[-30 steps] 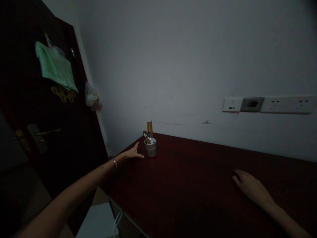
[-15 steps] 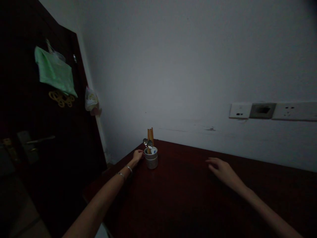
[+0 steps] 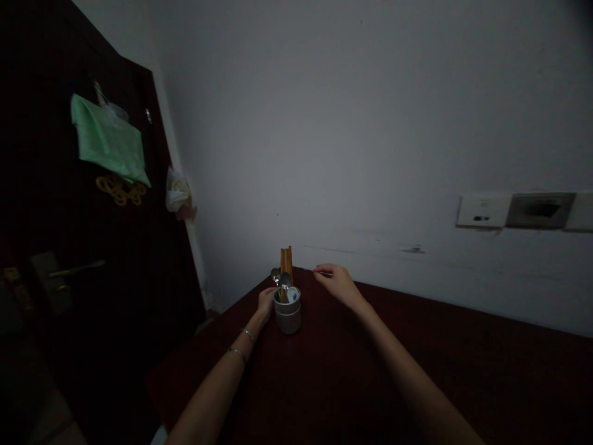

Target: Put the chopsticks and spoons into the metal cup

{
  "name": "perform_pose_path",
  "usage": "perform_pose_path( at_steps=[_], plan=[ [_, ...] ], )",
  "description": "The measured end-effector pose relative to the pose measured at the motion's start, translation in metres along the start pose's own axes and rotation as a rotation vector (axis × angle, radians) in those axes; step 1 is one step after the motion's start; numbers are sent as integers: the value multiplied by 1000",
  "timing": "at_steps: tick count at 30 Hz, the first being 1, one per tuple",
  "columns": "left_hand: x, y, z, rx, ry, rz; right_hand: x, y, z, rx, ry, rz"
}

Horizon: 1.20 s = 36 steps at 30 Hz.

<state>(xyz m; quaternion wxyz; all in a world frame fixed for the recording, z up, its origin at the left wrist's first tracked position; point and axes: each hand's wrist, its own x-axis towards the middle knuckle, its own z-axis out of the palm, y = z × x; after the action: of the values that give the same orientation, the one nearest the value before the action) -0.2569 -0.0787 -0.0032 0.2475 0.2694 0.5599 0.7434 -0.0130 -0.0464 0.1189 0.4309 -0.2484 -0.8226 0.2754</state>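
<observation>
A grey utensil holder (image 3: 288,321) stands upright on the dark red table (image 3: 333,358), close to the far corner. Wooden chopsticks (image 3: 286,262), metal spoons (image 3: 285,280) and a white spoon with a blue mark (image 3: 293,295) stick up out of it. My left hand (image 3: 265,303), with two bracelets at the wrist, grips the holder's left side; its fingertips are partly hidden behind it. To the right of the chopsticks, my right hand (image 3: 339,284) hovers over the table with thumb and fingers slightly apart and nothing visible between them.
Behind the table rises a pale wall (image 3: 370,136) with sockets (image 3: 484,211) at the right. On the left is a dark door (image 3: 139,259) with a green cloth bag (image 3: 109,139) hung on it. A plastic bag (image 3: 177,190) hangs beside the door frame.
My right hand has moved left, much nearer the utensil holder. My left hand has closed round the holder's side, and the holder sits slightly nearer to me. The view has shifted a little.
</observation>
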Motion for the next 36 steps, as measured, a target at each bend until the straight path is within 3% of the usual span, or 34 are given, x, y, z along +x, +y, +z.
perform_pose_path(
  at_steps=[7,17,26,36],
  plan=[
    [9,-16,-5,-34,-9,84,24,-9,39,-140,-212,105],
    [12,-22,-9,6,-64,102,19,-9,50,-346,-285,191],
    [7,-18,-8,27,-71,101,15,-10,56,-458,-213,106],
    [9,-17,-7,5,-64,84,10,-16,64,-544,-274,-13]
  ],
)
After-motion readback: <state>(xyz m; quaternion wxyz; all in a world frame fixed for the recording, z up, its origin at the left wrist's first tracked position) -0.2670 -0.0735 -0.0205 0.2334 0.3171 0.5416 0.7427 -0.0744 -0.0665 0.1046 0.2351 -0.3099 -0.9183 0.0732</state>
